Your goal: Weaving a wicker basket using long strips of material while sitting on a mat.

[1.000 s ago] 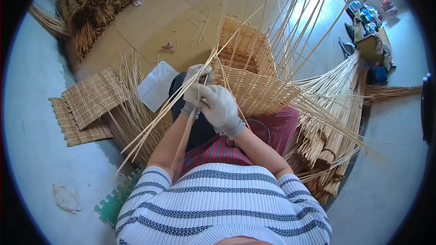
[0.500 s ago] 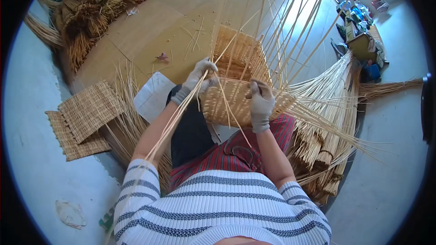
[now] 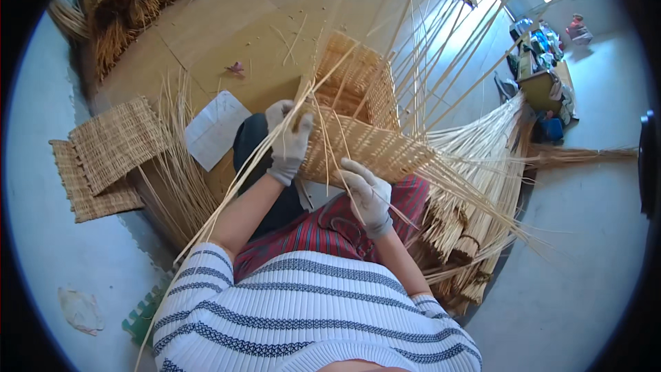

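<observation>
While the basket rests on the lap, this is what I see from where I stand:

Paper: a white sheet [image 3: 215, 129], roughly square, lies flat on the brown floor board [image 3: 206, 34] left of the knee; I cannot tell whether anything is printed on it.
Shelf clutter: small boxes and packs [image 3: 533, 45] in blue, green and red are piled on a low stand far right, too small to tell more.
Basket: a half-woven basket [image 3: 365, 141] of pale straw-coloured cane, boxy, lies on its side across the person's thighs, with tight weave on the near wall and long loose stakes [image 3: 441, 48] fanning up and to the right.
Left hand: the left hand [image 3: 288, 139], in a grey-white glove, has its fingers closed round a thin strand [image 3: 241, 179] at the basket's left rim.
Right hand: the right hand [image 3: 366, 193], gloved likewise, rests against the basket's lower edge with fingers curled; whether they pinch a strand I cannot tell.
Mats: two woven mats [image 3: 110, 155] overlap on the floor at left.
Bundles: cane bundles [image 3: 468, 234] are stacked just right of the lap.
</observation>
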A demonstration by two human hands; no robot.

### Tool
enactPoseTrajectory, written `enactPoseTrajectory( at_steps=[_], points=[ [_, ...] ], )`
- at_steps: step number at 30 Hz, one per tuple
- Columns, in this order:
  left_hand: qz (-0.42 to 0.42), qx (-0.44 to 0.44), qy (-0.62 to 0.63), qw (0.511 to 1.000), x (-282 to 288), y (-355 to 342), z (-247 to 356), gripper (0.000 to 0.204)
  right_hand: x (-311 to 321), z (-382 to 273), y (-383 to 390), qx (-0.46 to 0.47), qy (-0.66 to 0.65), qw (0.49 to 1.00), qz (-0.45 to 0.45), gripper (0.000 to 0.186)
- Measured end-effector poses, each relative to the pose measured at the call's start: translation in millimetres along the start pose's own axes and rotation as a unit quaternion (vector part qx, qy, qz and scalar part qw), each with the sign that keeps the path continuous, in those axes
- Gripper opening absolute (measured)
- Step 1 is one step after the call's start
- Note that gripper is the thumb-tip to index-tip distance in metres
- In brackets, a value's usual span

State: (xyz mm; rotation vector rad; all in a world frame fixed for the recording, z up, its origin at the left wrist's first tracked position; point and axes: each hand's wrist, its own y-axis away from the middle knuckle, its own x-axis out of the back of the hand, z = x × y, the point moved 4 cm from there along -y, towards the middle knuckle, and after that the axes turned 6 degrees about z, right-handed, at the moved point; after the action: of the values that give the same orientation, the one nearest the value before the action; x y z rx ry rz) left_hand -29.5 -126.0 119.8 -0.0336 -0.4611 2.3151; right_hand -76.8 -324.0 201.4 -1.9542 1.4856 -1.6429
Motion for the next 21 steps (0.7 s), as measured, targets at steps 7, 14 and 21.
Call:
enactPoseTrajectory(
  at_steps=[7,14,21],
  points=[
    [-0.281,-0.272,-0.170,0.905,-32.6,34.2,36.9,0.064,-0.6,66.6,48.8,-0.473,-0.131,0.870,-0.045,0.045],
    [-0.337,-0.234,-0.274,0.870,-51.1,41.5,42.7,0.071,15.6,87.0,-84.3,-0.171,0.131,0.969,0.124,0.056],
    [-0.334,-0.255,-0.297,0.857,-54.1,40.8,50.7,0.067,28.0,95.4,0.7,-0.319,-0.158,0.930,0.093,0.045]
  ],
)
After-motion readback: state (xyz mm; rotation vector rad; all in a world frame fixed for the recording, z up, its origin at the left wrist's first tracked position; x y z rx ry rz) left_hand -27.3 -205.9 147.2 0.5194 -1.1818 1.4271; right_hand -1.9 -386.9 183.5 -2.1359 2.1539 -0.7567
